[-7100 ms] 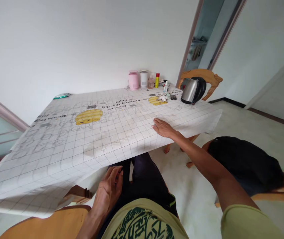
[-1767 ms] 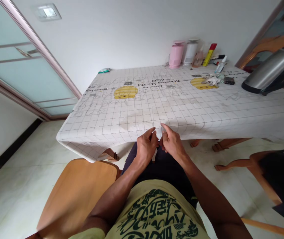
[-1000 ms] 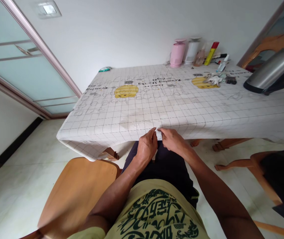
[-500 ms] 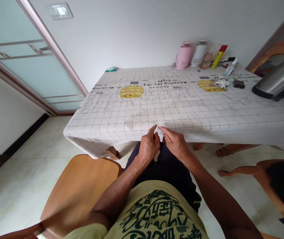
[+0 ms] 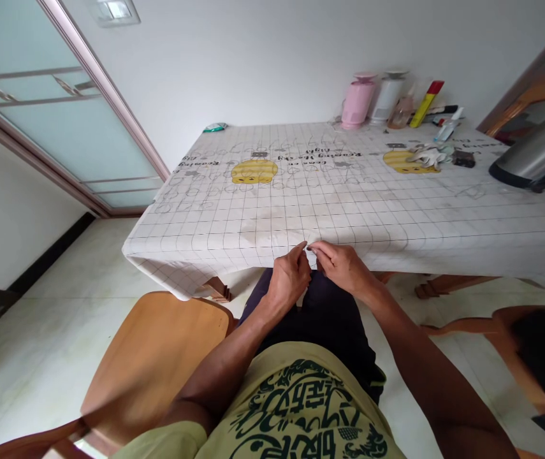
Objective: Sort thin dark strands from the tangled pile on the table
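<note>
My left hand is closed, its thumb and index finger pressed together at the front edge of the checked tablecloth. Close beside it, my right hand is also closed in a pinch. The fingertips of both almost meet. Something small and dark seems to show between them, too tiny to name. Below the hands, a narrow pale strip shows against my dark trousers; whether it hangs from my fingers I cannot tell.
At the table's back right stand a pink cylinder, a white cylinder, a bottle and a yellow-red box. A crumpled pale cloth and a steel kettle lie right. A wooden chair is at my left.
My right hand's fingertips have come closer to the left's and curled in more tightly. The whole view has shifted slightly.
</note>
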Demonstrator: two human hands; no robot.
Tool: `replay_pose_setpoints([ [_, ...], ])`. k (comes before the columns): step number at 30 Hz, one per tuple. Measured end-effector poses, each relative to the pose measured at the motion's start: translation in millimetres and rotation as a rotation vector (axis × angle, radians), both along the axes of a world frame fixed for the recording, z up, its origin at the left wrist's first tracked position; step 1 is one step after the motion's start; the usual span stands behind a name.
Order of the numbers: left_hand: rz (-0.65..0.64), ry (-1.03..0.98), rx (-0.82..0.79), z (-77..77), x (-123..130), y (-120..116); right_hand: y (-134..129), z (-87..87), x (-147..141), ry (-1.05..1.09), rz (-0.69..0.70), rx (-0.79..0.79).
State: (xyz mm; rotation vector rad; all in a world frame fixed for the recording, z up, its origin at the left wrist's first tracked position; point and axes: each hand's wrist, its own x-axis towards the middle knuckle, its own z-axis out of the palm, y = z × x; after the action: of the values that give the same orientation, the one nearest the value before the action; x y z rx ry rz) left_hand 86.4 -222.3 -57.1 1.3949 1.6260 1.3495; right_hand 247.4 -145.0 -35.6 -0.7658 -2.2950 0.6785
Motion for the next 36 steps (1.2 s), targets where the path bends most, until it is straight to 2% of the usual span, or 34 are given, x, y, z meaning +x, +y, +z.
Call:
replay_pose_setpoints([
  [4,0.054,-0.198,-0.011,2.0,2,2,-6,2.1,-2,0.167,-0.05,-0.241],
  [6,0.072,-0.239,-0.002,3.1,2,2,-11,-1.9,-6,0.234,-0.085,-0.299],
  [8,0.073,-0.254,-0.003,3.5,2,2,-17,-7.9,-10,0.26,-0.134,-0.276],
  [14,0.041,-0.259,-0.002,0.4,2,3,-19,-23.8,-20,0.252,-0.276,-0.078],
  [19,0.024,-0.245,-0.016,-2.1,1,2,-15,-29.4,-22,0.245,-0.29,0.008],
  [24,-0.001,-0.231,-0.024,-4.5,0,2,-14,-26.4,-20,0.185,-0.279,0.134],
  [33,-0.063,-0.232,-0.01,-7.7,-1,0,-9,-28.1,-16,0.145,-0.205,0.148],
  [36,-0.076,-0.218,0.008,-7.5,-4,-2,-9,-22.0,-11,0.172,-0.181,0.077],
])
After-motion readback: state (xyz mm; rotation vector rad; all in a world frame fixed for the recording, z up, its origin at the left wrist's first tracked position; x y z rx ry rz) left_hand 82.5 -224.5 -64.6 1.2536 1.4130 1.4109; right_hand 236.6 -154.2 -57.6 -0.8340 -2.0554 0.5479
